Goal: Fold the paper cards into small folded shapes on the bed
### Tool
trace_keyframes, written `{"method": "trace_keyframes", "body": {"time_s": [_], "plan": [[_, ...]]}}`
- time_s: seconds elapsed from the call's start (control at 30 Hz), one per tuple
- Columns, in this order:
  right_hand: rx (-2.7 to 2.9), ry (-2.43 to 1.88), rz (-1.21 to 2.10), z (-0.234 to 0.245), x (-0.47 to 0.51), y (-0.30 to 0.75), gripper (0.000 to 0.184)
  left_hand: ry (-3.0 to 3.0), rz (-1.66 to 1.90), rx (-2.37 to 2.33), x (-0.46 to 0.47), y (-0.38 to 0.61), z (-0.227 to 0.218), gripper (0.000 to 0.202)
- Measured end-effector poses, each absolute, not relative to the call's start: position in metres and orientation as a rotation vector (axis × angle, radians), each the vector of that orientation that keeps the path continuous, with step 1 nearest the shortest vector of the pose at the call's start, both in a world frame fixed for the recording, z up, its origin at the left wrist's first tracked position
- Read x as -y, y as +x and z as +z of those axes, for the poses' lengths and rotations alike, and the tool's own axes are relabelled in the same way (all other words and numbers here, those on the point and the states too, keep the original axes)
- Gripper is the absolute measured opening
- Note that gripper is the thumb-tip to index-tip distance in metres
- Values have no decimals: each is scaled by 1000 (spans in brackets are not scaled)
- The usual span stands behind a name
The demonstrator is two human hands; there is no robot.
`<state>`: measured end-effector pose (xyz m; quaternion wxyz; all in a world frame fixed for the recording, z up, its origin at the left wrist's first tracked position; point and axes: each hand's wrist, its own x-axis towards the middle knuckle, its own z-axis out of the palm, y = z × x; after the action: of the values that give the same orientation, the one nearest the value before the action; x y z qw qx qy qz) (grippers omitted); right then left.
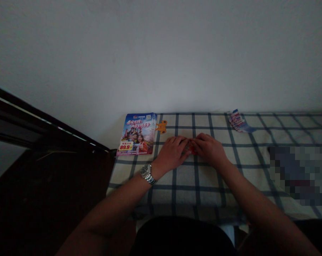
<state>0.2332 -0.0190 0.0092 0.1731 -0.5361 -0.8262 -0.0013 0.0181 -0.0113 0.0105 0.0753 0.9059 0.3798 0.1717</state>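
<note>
My left hand (173, 152), with a metal watch on its wrist, and my right hand (209, 149) meet on a checked cloth (198, 177). Both press with bent fingers on a small red piece of paper (192, 148), which shows only between the fingertips. Most of that paper is hidden under the hands.
A stack of colourful flyers (137, 134) lies at the cloth's far left corner, with a small orange bear-shaped cutout (161, 126) beside it. Several folded flyer pieces (238, 121) lie at the far right by the white wall. A dark wooden frame (43, 142) stands on the left.
</note>
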Motion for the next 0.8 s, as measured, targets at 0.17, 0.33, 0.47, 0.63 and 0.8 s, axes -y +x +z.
{"method": "trace_keyframes", "body": {"time_s": [0.17, 0.33, 0.47, 0.63, 0.8], "plan": [[2361, -1454, -26, 5, 18, 235, 26, 2734, 507, -1141, 13, 17, 11, 44], [2295, -1421, -62, 2, 16, 240, 30, 2759, 476, -1190, 16, 17, 13, 42], [2268, -1428, -103, 1, 14, 243, 33, 2762, 456, -1233, 17, 17, 14, 44], [2270, -1469, -105, 3, 15, 244, 35, 2759, 478, -1249, 17, 18, 12, 44], [2218, -1502, -108, 2, 15, 248, 33, 2751, 513, -1245, 17, 18, 12, 43]]}}
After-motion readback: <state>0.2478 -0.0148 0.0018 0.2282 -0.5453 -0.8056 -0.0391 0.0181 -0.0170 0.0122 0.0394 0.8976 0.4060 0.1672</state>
